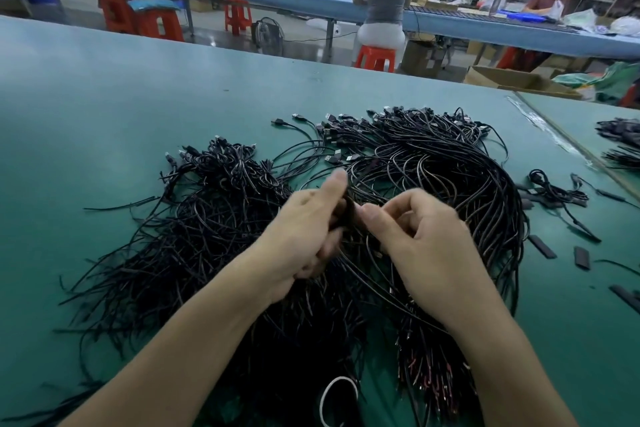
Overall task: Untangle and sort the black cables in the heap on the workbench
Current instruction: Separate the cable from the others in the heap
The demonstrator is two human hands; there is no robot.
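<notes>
A big heap of thin black cables (194, 236) with USB plugs covers the middle of the green workbench (104, 107). To its right lies a neater looped bundle of cables (460, 163), plugs pointing away from me. Both hands meet above the heap's middle. My left hand (304, 236) grips a black cable piece (350, 210) between thumb and curled fingers. My right hand (426, 239) pinches the same black piece from the right with thumb and forefinger. Cables trail down from under both hands towards me.
Short black sleeve pieces (542, 246) and a small loose cable bundle (554, 191) lie at the right. More cables (620, 139) sit on the adjoining bench. A white ring (337, 399) lies near the front edge. Two people work at a blue bench (304, 0) behind, with red stools on the floor.
</notes>
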